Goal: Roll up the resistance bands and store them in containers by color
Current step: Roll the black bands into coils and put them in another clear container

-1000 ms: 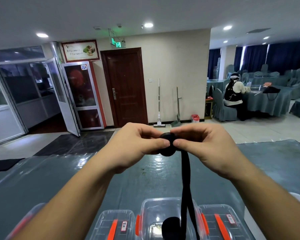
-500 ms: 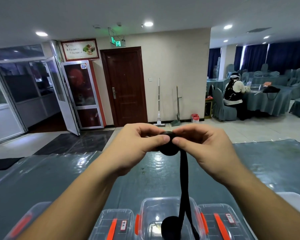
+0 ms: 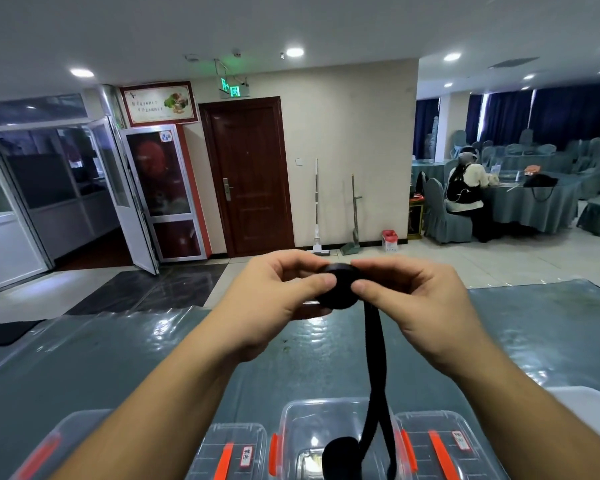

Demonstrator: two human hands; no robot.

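Both hands raised above a grey-green table (image 3: 125, 355) under glossy clear sheeting. Left hand (image 3: 274, 306) and right hand (image 3: 416, 306) pinched, thumb against curled fingers, on opposite sides of the rolled part of a black band (image 3: 338, 287); unrolled tail hung straight down from the roll into an open clear box (image 3: 312, 420) at the near edge. Second black roll (image 3: 340, 455) seen inside that box, beside the hanging tail. Lidded clear boxes with orange clasps set touching on either side: one to the left (image 3: 229, 455), one to the right (image 3: 444, 445); another box (image 3: 45, 448) further left, mostly cut off by the left forearm. Box labels too blurred to read. Beyond the table: dark wooden door (image 3: 250, 174), mop (image 3: 316, 209) and dustpan (image 3: 353, 216) leaned against the wall, seated person (image 3: 463, 188) at a covered round table (image 3: 534, 202) well apart to the right. Compared with half a second before: grip unchanged, roll held at much the same height, tail slightly shorter.
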